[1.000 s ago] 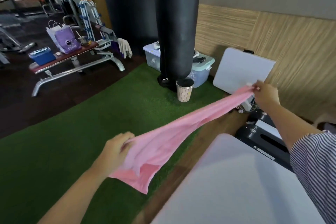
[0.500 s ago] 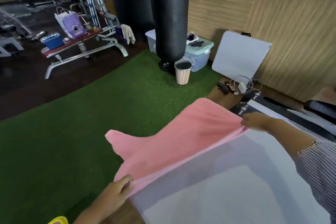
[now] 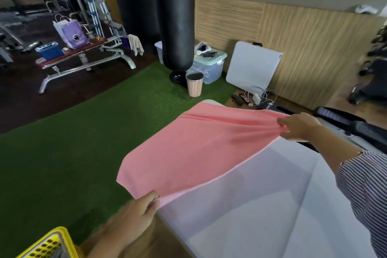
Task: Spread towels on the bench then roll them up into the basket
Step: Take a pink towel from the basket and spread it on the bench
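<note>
Towel (image 3: 201,144) now spreading flatter, lower over tabletop (image 3: 272,205) than before; left hand (image 3: 134,213) and right hand (image 3: 297,126) pinching its near corners, stretching it between them.

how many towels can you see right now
2. A pink cloth towel is stretched over the white bench top between the left hand and right hand. A beige towel hangs off the far weight bench. Others may be hidden.
</note>
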